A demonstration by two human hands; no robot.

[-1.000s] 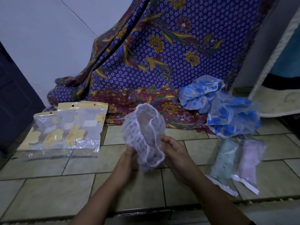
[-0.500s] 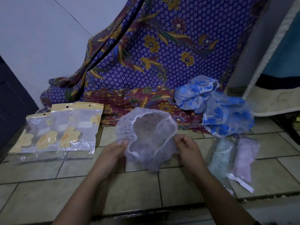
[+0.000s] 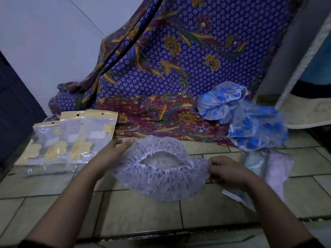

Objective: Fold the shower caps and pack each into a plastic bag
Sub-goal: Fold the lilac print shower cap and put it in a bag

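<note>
A white shower cap with small purple print [image 3: 161,179] lies spread on the tiled floor, its elastic opening facing up. My left hand [image 3: 112,154] holds its left rim with the fingers stretched out. Pinching the right rim is my right hand [image 3: 225,171]. Empty plastic bags with yellow flower print [image 3: 71,140] lie at the left. Two blue-flowered shower caps [image 3: 250,120] sit at the right. Two packed bags, one pale green [image 3: 252,163] and one pink [image 3: 279,169], lie behind my right hand.
A purple batik cloth [image 3: 179,68] hangs behind and spreads onto the floor. A dark door [image 3: 14,104] stands at the left. A beige mat [image 3: 313,111] lies at the far right. A floor step edge [image 3: 161,233] runs near me.
The cap was held upright in both hands; it is now lowered and spread flat on the tiles, with my hands pulled apart to its two sides.
</note>
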